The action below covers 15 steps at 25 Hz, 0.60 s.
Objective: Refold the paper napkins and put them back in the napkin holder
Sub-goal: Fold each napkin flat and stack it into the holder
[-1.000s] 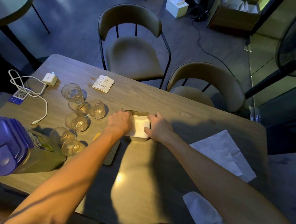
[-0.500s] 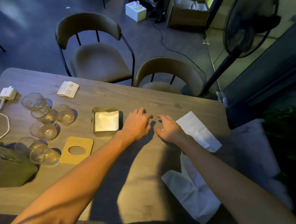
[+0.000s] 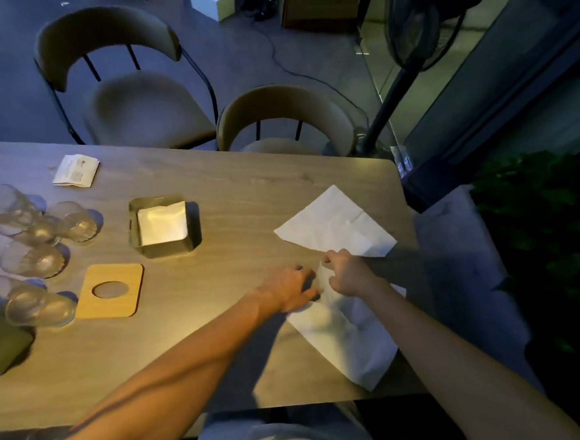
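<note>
Both forearms are bare from the lower frame edge to the wrists, with no sleeve, watch, bracelet or ring visible. The left grip and right grip are bare too, without gloves. At the bottom centre, light grey-blue trousers cover the person's lap, the cloth softly creased.

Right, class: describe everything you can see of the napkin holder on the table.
The napkin holder is a low, open-topped square box, dull metallic-looking, with a slot-like opening in its left wall. It stands upright on the wooden table, right of the glasses and beyond the wooden lid with a round hole. A folded white napkin lies inside. Neither hand touches it.
</note>
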### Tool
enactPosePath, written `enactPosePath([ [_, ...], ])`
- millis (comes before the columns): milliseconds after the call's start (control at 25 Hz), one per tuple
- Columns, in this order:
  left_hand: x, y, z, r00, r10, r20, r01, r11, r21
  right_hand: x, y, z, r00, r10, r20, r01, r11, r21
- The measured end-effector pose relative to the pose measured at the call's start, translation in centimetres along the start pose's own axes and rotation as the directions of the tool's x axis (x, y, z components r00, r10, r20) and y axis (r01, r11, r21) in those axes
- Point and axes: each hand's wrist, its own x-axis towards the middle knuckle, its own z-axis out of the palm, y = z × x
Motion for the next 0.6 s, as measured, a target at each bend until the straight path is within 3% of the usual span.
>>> enactPosePath([
  [80,-0.1,0.3,1.3,0.999,-0.038,0.037,0.042,0.992,-0.118,-0.3,0.3,0.8,1.000,0.007,0.009,-0.007,1.000,0.005],
  [200,-0.1,0.6,2.2,0.997,-0.026,0.070,0.036,0.988,-0.151,-0.6,0.4,1.8,1.000,-0.016,0.024,0.016,1.000,0.016],
  [440,-0.8,-1.0,1.9,0.986,-0.157,-0.054,0.107,0.851,-0.514,-0.9,-0.4,1.9,0.992,-0.119,-0.052,0.123,0.989,0.088],
  [600,-1.5,-4.4,-0.8,0.973,-0.225,-0.050,0.162,0.819,-0.550,-0.7,-2.2,1.3,0.978,-0.198,-0.058,0.201,0.979,0.040],
])
